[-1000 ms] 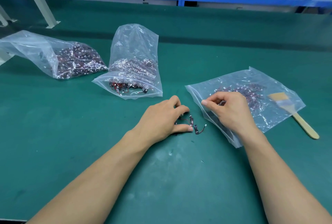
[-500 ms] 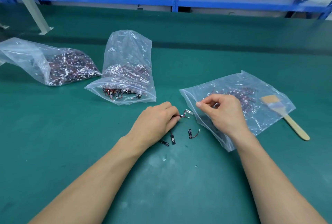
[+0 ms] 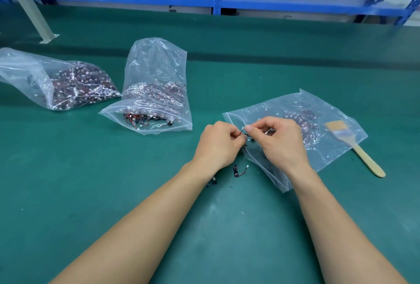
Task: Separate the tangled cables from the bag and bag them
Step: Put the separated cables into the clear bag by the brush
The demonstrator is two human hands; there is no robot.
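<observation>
The left hand (image 3: 219, 145) and right hand (image 3: 278, 140) have come together over the flat bag's (image 3: 329, 145) mouth, both pinching one small cable (image 3: 244, 132) that the left alone held half a second ago. Likely they are pulling it untangled. Loose cables (image 3: 238, 170) lie on the table (image 3: 91, 181) below; two fuller bags (image 3: 156, 92) sit left.

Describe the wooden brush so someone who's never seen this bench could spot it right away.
Start at the green table and find the flat clear bag on its right side, by the right hand. The brush lies at that bag's right edge, bristle end on the plastic, handle pointing toward the person. It is the only pale wooden item; everything else nearby is clear plastic or small dark cable.
</observation>
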